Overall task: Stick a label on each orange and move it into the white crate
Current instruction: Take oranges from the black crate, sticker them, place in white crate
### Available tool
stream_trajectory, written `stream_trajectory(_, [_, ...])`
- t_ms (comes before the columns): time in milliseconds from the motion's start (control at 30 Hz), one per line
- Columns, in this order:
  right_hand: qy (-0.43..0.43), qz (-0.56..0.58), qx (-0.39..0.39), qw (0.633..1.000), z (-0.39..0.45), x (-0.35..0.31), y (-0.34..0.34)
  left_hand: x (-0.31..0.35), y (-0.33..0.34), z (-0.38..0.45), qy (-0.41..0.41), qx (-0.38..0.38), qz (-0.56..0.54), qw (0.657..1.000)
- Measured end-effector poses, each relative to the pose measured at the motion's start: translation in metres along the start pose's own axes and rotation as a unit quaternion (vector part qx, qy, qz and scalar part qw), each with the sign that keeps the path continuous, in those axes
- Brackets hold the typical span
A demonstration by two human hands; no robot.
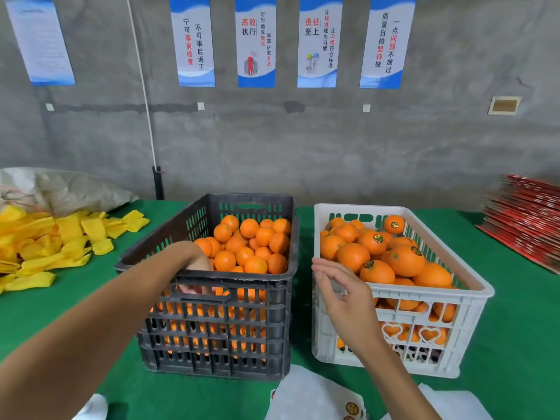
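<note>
A worker's left hand (198, 263) reaches down into a slatted black plastic crate (218, 322) of round, unlabelled oranges (248, 247); its fingers are hidden behind the wall, so grip can't be told. The right hand (342, 294) hovers by the near-left corner of the white lattice crate (430, 301), fingers loosely spread, holding nothing. Labelled oranges (394, 262) w/ glossy round stickers fill it. Sticker sheet (351, 409) lies near on green felt table (60, 313).

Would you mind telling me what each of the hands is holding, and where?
Right hand holds nothing visible. Left hand reaches into the black crate; its fingers are hidden, so cannot tell.
</note>
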State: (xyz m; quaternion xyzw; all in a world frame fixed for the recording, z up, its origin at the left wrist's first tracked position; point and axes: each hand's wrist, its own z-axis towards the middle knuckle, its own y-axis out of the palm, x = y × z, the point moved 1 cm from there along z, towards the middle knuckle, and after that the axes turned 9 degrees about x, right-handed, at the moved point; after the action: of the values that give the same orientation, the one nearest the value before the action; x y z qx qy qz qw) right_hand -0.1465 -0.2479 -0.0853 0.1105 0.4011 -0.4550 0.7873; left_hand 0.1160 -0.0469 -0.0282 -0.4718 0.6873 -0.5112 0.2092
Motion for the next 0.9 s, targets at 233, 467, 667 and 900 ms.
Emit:
stream_trajectory(233, [0.009,0.032,-0.017,0.999,0.013,-0.026,0.007,0.042,-0.018,-0.033,0.117,0.327,-0.310,0.885])
stream_trajectory(467, [-0.063,0.061,-0.014,0.996,-0.015,-0.025,-0.003,0.136,0.086,-0.119,0.358,0.318,-0.539,0.693])
stream_trajectory(667, [-0.099,-0.127,-0.079,0.984,-0.083,0.044,-0.043,0.141,0.203,-0.092,0.267,0.187,-0.538,0.777])
stream_trajectory(900, [0.028,-0.233,-0.260,0.937,-0.134,0.112,-0.066,0.135,0.300,-0.055,0.157,0.156,-0.573,0.789])
